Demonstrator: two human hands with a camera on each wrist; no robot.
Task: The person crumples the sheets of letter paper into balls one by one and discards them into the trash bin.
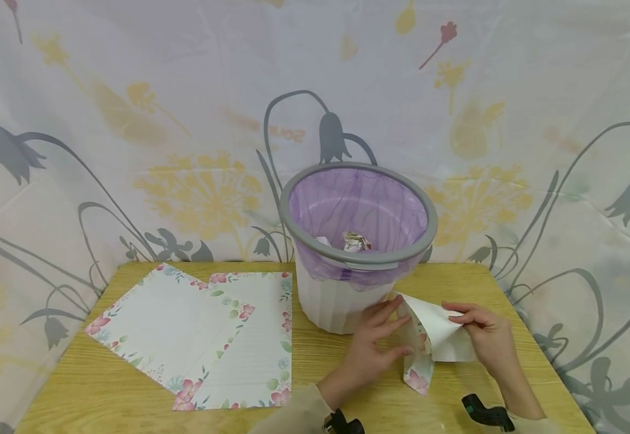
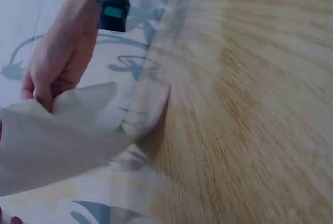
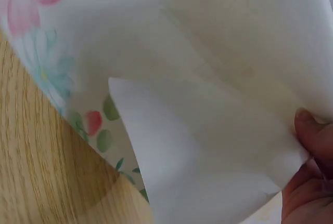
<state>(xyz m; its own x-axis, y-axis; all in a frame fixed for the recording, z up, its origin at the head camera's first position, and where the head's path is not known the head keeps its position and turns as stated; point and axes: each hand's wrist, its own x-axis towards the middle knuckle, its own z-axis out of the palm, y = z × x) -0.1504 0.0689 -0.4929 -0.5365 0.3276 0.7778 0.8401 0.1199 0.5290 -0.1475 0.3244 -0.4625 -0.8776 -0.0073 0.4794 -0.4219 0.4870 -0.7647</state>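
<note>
A floral-bordered sheet of paper (image 1: 442, 328), curled over with its plain white back showing, is held up at the right of the table. My right hand (image 1: 489, 339) pinches its right edge between thumb and fingers; the right wrist view shows the thumb on the paper (image 3: 208, 141). At the sheet's left side is my left hand (image 1: 369, 349), fingers spread and fairly straight, fingertips at the paper. Only slivers of the left fingers show in the left wrist view, where the right hand (image 2: 60, 68) grips the sheet from the far side.
Behind the hands stands a white bin (image 1: 320, 301) with a grey rim and a purple liner (image 1: 369, 181). Crumpled wrapper (image 1: 355, 242) lies inside it. Two overlapping floral sheets, one tilted (image 1: 163, 331) and one straighter (image 1: 263, 337), lie on the wooden table (image 1: 76, 398). A patterned curtain hangs behind.
</note>
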